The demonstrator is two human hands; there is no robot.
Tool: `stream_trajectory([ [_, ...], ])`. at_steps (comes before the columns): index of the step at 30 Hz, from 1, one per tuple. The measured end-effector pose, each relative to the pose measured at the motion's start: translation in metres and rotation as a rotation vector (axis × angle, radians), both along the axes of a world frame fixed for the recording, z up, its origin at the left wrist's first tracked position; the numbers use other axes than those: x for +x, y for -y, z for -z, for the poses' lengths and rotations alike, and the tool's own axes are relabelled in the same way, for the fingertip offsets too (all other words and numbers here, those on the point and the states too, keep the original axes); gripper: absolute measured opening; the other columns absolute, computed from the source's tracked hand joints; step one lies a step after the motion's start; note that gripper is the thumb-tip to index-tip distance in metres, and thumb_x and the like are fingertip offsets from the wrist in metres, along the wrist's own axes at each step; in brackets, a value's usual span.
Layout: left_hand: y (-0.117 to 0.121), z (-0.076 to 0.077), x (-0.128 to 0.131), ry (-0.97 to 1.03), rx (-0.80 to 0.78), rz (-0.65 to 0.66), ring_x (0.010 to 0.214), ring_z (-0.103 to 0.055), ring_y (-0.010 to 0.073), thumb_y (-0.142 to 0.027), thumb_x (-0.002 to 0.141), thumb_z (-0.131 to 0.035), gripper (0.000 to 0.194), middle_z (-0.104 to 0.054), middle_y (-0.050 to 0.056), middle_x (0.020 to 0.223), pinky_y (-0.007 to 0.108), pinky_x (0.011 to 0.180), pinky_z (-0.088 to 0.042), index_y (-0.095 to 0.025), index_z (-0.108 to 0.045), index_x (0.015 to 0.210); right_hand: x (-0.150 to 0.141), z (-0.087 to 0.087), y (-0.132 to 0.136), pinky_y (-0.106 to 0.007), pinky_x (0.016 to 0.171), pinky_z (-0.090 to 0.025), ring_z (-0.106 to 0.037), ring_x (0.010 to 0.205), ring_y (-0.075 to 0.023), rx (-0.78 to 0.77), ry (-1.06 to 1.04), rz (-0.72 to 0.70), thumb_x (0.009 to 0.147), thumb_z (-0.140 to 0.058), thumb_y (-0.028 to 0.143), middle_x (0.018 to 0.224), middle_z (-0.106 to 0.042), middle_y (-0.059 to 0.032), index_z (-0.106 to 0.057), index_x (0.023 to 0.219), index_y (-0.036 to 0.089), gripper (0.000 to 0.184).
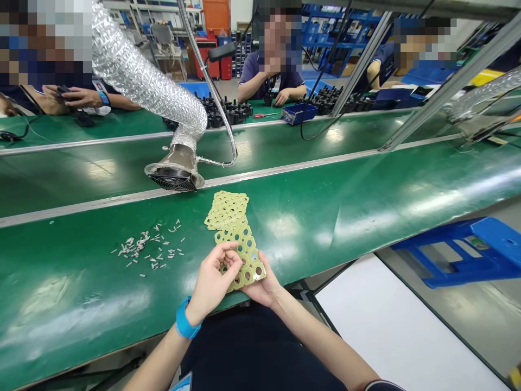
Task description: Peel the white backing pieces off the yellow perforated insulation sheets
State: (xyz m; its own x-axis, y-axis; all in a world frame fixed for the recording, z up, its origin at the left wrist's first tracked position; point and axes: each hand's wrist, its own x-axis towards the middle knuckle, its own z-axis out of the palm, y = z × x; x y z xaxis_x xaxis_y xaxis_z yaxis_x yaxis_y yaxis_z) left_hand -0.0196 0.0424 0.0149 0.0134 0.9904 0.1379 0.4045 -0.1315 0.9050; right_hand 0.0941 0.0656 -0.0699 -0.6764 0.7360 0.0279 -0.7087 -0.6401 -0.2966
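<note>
A yellow-green perforated panel [249, 245] with rows of round holes is tilted up near the bench's front edge. My right hand [264, 288] grips it by its lower right side, the fingers tucked underneath. Over the panel's lower left part is my left hand [220, 269], with a blue band on the wrist. Its thumb and fingertips are pinched together above the holes; anything between them is too small to make out. Beyond the held panel lie more such perforated panels [228, 206], overlapping. Small whitish pins [140, 244] are scattered on the green surface to the left.
A foil extraction duct [175, 168] hangs over the bench at the back left. Metal rails [260, 175] run along the benches. Several co-workers sit opposite, near black parts and a blue bin [299, 114]. At right stand a blue stool [459, 250] and a white board [407, 320].
</note>
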Motion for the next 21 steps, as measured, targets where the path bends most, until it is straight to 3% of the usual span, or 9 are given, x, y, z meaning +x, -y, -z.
stream_trajectory([
  [12, -0.001, 0.002, 0.002, -0.032, 0.020, -0.001, 0.072, -0.057, 0.0127, -0.027, 0.082, -0.063, 0.033, -0.061, 0.000, 0.078, 0.025, 0.071, -0.048, -0.017, -0.059, 0.113, -0.002, 0.000, -0.001, -0.049, 0.110, -0.031, -0.041, 0.135, -0.0292, 0.032, 0.015, -0.003, 0.072, -0.063, 0.069, 0.138, -0.057, -0.0111, -0.062, 0.120, 0.020, 0.069],
  [21, 0.000, 0.010, 0.007, -0.047, 0.076, -0.089, 0.073, -0.061, 0.0136, -0.026, 0.082, -0.062, 0.029, -0.062, 0.000, 0.076, 0.026, 0.073, -0.050, -0.018, -0.061, 0.110, -0.002, 0.000, -0.001, -0.047, 0.112, -0.027, -0.044, 0.134, -0.0287, 0.041, -0.017, -0.007, 0.067, -0.068, 0.071, 0.131, -0.062, -0.0092, -0.067, 0.114, 0.022, 0.067],
])
